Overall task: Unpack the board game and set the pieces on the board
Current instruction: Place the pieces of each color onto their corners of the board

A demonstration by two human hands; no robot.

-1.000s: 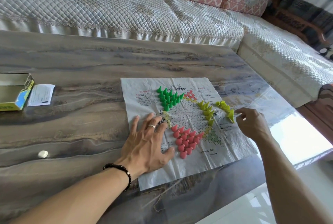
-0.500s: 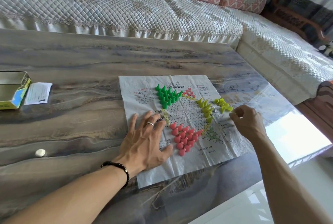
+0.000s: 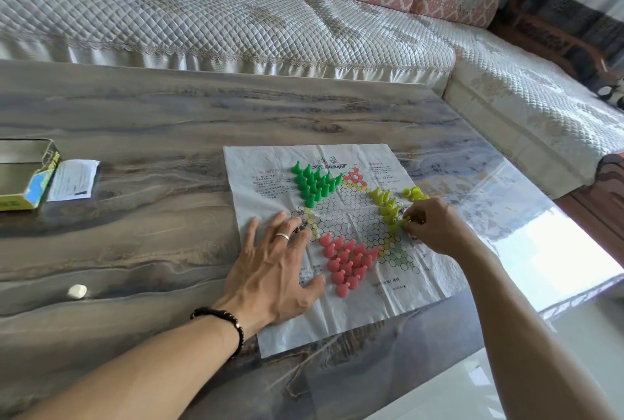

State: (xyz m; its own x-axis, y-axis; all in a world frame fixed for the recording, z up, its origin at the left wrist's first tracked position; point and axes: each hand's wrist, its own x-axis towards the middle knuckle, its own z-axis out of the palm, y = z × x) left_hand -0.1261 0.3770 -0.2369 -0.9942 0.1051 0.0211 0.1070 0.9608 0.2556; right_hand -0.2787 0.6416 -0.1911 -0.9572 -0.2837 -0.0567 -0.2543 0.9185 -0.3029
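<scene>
Nearest, the left hand [image 3: 275, 267] lay flat with fingers spread, pressing the paper game board [image 3: 341, 315] onto the desk [image 3: 152, 250] beside the red pegs [image 3: 346, 262]. Across the sheet, the right hand [image 3: 435, 228], which a second before had hovered by the loose yellow pegs [image 3: 414, 193] off the star's right side, had come inward and pinched one yellow peg [image 3: 401, 223] at the foot of the yellow row [image 3: 386, 205]. That likely meant the yellow corner was filling, with a few pegs left. Farther back stood the green pegs [image 3: 314, 183]. The open game box [image 3: 25, 174] sat at the desk's left edge.
</scene>
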